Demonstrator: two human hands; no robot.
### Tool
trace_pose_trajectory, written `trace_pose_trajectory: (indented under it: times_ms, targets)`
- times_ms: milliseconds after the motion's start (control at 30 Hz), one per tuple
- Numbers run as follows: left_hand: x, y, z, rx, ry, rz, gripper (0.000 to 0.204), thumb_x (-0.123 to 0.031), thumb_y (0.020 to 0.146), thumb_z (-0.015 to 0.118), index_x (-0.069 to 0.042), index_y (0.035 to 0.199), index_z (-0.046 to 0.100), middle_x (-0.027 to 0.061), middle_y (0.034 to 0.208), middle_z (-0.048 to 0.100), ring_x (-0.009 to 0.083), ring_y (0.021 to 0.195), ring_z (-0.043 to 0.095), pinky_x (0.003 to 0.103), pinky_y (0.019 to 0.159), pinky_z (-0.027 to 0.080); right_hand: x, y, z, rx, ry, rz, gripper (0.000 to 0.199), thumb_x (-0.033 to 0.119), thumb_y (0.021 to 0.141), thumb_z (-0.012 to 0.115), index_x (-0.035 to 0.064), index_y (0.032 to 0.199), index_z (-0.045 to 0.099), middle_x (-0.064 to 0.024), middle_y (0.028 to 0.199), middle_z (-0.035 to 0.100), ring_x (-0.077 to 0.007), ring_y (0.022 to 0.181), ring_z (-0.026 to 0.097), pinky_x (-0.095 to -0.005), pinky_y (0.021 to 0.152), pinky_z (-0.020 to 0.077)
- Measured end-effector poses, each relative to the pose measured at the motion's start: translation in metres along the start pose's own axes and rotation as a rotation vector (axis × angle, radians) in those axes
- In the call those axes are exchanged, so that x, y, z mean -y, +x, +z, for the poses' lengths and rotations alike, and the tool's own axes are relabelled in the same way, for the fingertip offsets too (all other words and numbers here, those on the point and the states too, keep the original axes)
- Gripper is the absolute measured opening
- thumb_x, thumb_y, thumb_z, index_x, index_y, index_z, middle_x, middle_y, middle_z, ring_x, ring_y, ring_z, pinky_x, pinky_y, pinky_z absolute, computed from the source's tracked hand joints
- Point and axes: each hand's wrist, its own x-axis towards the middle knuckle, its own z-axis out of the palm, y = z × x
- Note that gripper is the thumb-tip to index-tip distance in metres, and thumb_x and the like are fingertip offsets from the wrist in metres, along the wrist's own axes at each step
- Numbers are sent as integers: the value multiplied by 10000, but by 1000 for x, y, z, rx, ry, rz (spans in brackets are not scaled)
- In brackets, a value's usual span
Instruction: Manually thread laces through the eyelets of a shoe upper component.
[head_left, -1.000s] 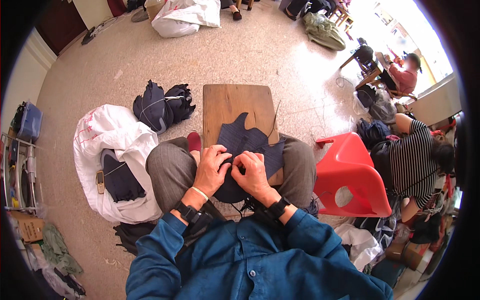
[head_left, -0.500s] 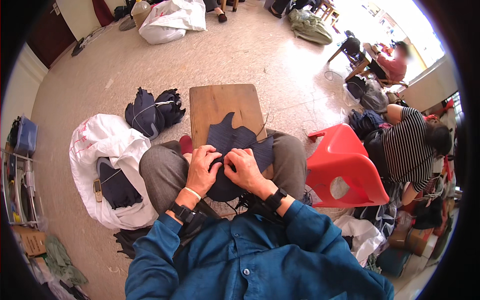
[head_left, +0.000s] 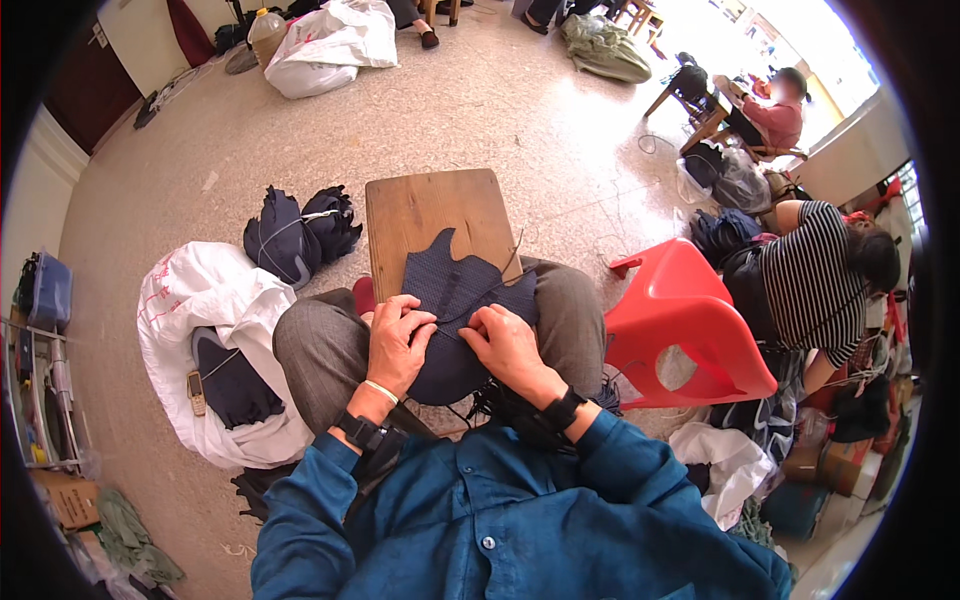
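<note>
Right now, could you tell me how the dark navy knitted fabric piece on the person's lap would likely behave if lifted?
The dark navy knitted fabric piece would probably flop, since it drapes over the wooden board. It seems light: fingertips of the left hand and right hand pinch it.

Wooden board (head_left: 430, 215): on the person's lap, reaching forward over the knees. Knitted piece (head_left: 455, 300): on the board's near end. Left hand (head_left: 398, 345) and right hand (head_left: 508, 345): side by side on the piece's near part. Tied bundles (head_left: 290, 235): on the floor, left of the board. Sack (head_left: 200, 300): on the floor at the left, a phone (head_left: 196, 392) on it. Plastic stool (head_left: 690, 320): right of the lap; a seated person (head_left: 815, 285) beyond it.
</note>
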Motion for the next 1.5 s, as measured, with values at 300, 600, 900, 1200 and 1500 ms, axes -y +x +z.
trace_pose_trajectory:
  times_ms: [300, 600, 900, 1200, 1500]
  targets:
    - [-18, -23, 7, 129, 123, 92, 628, -147, 766, 823, -14, 1324, 571, 177, 1426, 496, 379, 1351, 452, 456, 1144, 382, -4, 13, 4, 59, -96, 21, 113, 138, 857, 705, 51, 831, 637, -154, 844, 655, -387, 807, 660, -484, 733, 531]
    - [-13, -19, 11, 278, 240, 64, 884, -244, 833, 797, 42, 1534, 340, 218, 1623, 310, 406, 1515, 271, 493, 1238, 235, -7, 12, 11, -137, 85, 60, 107, 102, 885, 679, 50, 852, 592, -136, 819, 628, -376, 781, 656, -473, 676, 523]
    - [-13, -23, 12, 339, 436, 127, 846, -313, 904, 720, 44, 1552, 310, 222, 1642, 277, 393, 1532, 242, 504, 1245, 213, -10, 10, 7, -101, 6, -29, 57, 102, 912, 658, 60, 894, 623, -141, 864, 623, -374, 818, 659, -468, 704, 535]
    - [-16, -14, 11, 192, 327, 131, 595, -287, 921, 697, 8, 1407, 519, 200, 1460, 518, 371, 1400, 441, 515, 1155, 332, -22, -4, -5, -67, 204, -10, 151, 11, 950, 553, 6, 1035, 678, -153, 926, 657, -351, 895, 679, -424, 790, 549]
    - [-23, 45, 30, 241, 334, 20, 191, -272, 774, 818, -121, 786, 701, 50, 857, 613, 271, 907, 595, 411, 828, 395, -25, -7, 7, -219, 367, 52, 189, -57, 925, 525, -4, 1038, 668, -152, 911, 656, -296, 850, 689, -384, 757, 555]
